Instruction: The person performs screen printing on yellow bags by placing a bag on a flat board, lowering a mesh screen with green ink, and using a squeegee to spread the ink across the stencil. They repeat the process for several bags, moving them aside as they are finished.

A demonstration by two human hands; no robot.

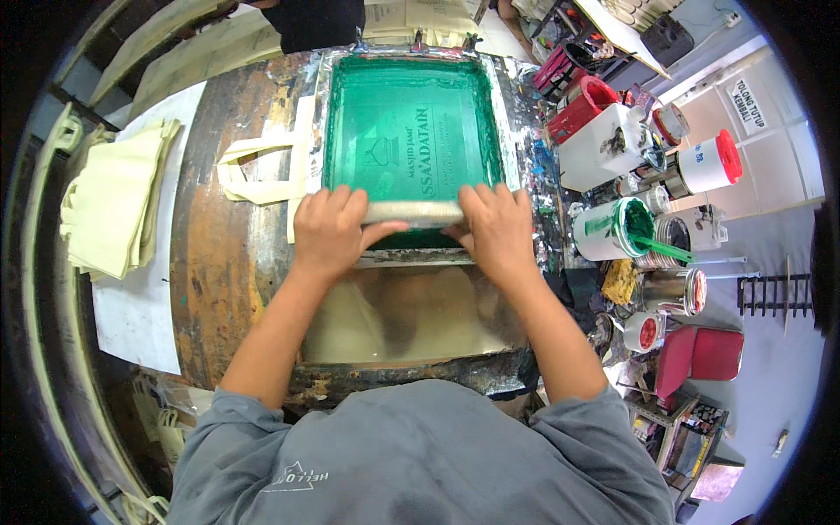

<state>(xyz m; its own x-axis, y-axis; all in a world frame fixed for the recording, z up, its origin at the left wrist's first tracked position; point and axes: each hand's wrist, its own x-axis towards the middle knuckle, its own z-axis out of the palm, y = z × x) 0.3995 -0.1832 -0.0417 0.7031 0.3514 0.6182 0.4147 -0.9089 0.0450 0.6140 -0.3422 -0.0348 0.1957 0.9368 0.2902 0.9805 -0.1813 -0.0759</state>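
While left hand (331,226) grasps one end of squeegee (413,212), right hand (497,223) has other, fingers curled over bar, thumbs on near side. Squeegee's a bit blurry, sits across near end of green-inked screen (385,96). Cream bag handle (264,190) pokes out left, bag stack (118,197) further left, white bucket (599,233) off right.

Right side: pale blue-grey wall (774,367), curved by the lens. White panels (783,96) adjoin it, carrying a white sign (748,105) with dark lettering. Black ladder-shaped rack (774,296) at the wall. Red chair (717,354) nearby; below it, a loaded shelf unit (672,439). Left edge: rack with long pale rails (35,236). Centre: brown wooden worktable (208,297), heavily paint-stained. Light bright, whitish.
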